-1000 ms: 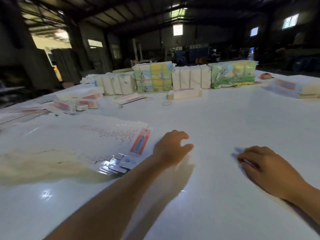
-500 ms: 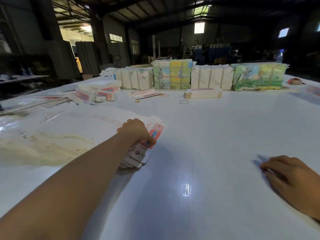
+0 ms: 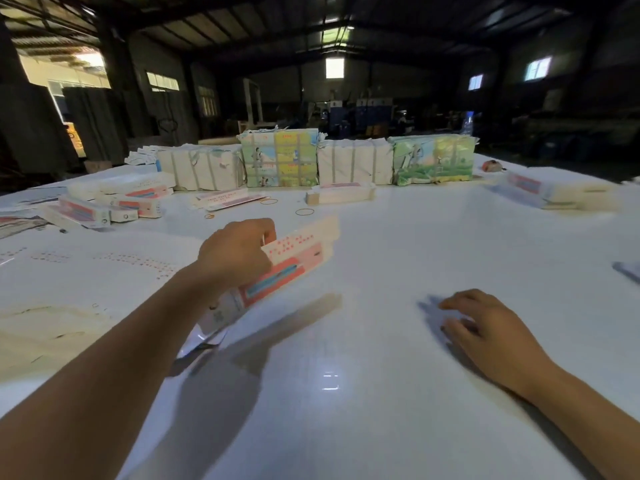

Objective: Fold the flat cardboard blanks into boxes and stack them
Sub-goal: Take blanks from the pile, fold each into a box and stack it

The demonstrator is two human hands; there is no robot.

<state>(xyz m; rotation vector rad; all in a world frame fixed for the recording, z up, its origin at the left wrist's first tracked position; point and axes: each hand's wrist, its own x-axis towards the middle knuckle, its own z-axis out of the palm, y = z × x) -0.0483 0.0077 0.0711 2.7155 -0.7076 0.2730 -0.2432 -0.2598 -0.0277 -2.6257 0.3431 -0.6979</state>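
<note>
My left hand point(image 3: 239, 254) grips a flat white cardboard blank point(image 3: 298, 261) with red and blue print and holds it raised above the white table point(image 3: 346, 393), long side tilted up toward the right. Its lower end is blurred. My right hand point(image 3: 485, 327) rests on the table at the right, fingers loosely bent, holding nothing. A spread of flat blanks point(image 3: 104, 268) lies on the table to the left. Folded boxes point(image 3: 117, 202) are piled at the far left.
Wrapped bundles of blanks point(image 3: 353, 161) line the far edge, with one long box point(image 3: 341, 194) in front of them. Rubber bands point(image 3: 304, 212) lie near the middle. More blanks point(image 3: 554, 194) sit at the far right. A pale patch point(image 3: 48, 327) marks the table at left.
My left hand reached to the blanks at the left, took hold of one and lifted it off the table toward the middle. My right hand stayed resting on the table.
</note>
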